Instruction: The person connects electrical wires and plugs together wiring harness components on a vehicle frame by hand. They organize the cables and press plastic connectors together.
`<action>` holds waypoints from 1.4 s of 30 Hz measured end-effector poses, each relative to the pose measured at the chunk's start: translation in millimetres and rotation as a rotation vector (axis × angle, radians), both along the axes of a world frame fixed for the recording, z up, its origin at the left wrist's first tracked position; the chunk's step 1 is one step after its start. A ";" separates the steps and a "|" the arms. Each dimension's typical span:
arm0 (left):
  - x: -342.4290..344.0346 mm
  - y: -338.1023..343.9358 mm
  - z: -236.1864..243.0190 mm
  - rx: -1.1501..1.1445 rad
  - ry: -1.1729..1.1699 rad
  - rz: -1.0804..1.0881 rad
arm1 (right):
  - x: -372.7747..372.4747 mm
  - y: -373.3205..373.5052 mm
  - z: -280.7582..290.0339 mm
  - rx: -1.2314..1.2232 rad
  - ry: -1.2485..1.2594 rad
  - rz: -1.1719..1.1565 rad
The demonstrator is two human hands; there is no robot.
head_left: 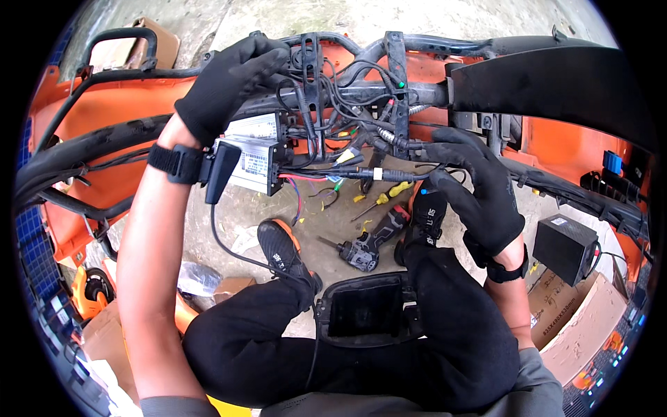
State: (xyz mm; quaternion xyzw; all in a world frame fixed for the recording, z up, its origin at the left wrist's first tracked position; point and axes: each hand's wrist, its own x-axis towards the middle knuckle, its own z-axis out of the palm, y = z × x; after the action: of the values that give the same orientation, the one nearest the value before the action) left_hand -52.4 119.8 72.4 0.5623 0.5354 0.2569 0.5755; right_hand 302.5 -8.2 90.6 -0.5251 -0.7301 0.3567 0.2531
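Note:
My left hand (pixel 229 83), in a black glove, reaches over the black metal frame (pixel 142 132), fingers curled near a slotted bracket (pixel 311 62); what they grip is hidden. My right hand (pixel 476 187), also gloved, has fingers bent round a black cable (pixel 399 174) at the right of the wiring. Silver controller boxes (pixel 253 170) sit left of a tangle of wires and connectors (pixel 344 125). Orange body panels (pixel 90 104) lie behind the frame. A black strapped device (pixel 222 170) with a lead is on my left wrist.
On the concrete below are a cordless power tool (pixel 365 247), a yellow-handled screwdriver (pixel 381 199) and my shoes. A black open bin (pixel 365 313) lies between my legs. At right are a black box (pixel 566 247) and cardboard (pixel 577 320); an orange tool (pixel 90 292) lies at left.

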 end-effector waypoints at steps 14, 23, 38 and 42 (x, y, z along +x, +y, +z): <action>-6.6 -127.3 -16.4 0.756 1.041 -0.444 | 0.2 -10.6 -11.1 -0.102 0.155 -0.108; -14.5 -109.7 5.6 0.828 1.049 -0.549 | 1.4 -11.6 -7.2 -0.022 -0.069 -0.013; -24.5 -97.3 -12.1 0.746 1.074 -0.488 | -5.6 -8.1 4.5 0.054 -0.220 0.140; -18.1 -106.6 3.9 0.679 1.029 -0.495 | -2.3 -5.3 3.8 0.095 -0.245 0.218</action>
State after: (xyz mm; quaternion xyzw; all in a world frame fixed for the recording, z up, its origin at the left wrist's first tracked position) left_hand -70.5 13.3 76.3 0.8696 0.4865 -0.0298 0.0792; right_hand 300.2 -13.5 94.4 -0.4697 -0.8241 0.2806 0.1465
